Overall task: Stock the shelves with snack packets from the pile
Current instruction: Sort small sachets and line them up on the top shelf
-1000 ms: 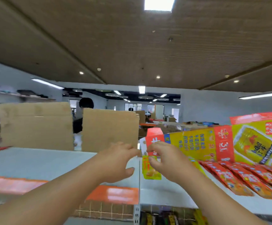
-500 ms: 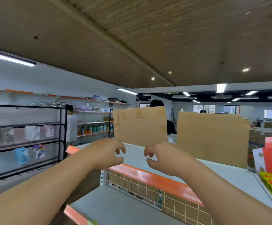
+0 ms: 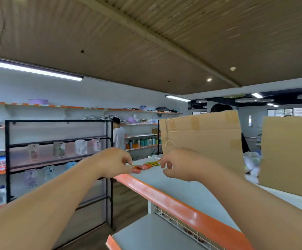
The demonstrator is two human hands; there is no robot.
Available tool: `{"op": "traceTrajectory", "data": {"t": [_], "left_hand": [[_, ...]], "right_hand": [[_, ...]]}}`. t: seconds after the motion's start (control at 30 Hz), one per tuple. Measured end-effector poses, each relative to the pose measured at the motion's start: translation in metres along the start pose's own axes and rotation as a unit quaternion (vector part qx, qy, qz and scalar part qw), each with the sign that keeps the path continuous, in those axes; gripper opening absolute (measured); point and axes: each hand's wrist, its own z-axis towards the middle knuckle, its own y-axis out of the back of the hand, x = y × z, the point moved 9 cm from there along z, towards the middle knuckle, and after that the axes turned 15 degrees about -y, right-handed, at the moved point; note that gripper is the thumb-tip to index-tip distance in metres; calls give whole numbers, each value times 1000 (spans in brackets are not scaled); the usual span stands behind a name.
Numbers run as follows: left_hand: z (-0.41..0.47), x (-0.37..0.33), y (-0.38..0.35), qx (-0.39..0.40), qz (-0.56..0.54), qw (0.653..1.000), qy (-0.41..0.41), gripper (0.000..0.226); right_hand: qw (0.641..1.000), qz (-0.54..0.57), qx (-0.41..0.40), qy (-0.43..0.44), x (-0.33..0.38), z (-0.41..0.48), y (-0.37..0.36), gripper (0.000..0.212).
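The top shelf point(image 3: 182, 188) is stretching away bare, with a cardboard sheet point(image 3: 200, 136) standing along its back. The person is now turning from the stocked row toward the shelf's far corner, for more stock, I'd guess. The right hand point(image 3: 179, 165) is hanging loosely curled and empty. The left hand point(image 3: 114, 163) is reaching the snack packets point(image 3: 143, 166) lying by the shelf's orange edge point(image 3: 164, 195); I cannot tell if it is gripping them.

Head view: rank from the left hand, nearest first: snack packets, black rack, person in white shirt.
1. snack packets: at the left hand's fingertips, on the shelf top.
2. black rack: across the aisle, left.
3. person in white shirt: beyond the rack, at the wall shelves.
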Motion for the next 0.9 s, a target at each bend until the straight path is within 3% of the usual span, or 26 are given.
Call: {"op": "traceTrajectory", "data": {"t": [0.13,0.23,0.7,0.9], "left_hand": [[37,11,5,-18,-9,1000,12,18],[60,8,1,-5,13,1000,9,27],[123,31,-55,127,21,992,4,47],[141,68,-92,196,5,981,-2,75]], "right_hand": [[1000,-7,27,-5,-20,39,4,20],[999,-4,31,-21,-35,64,10,20],[982,-95,147,-78,-61,133,-42,26],[971,-90,187,-119,-64,157,-69,29]]}}
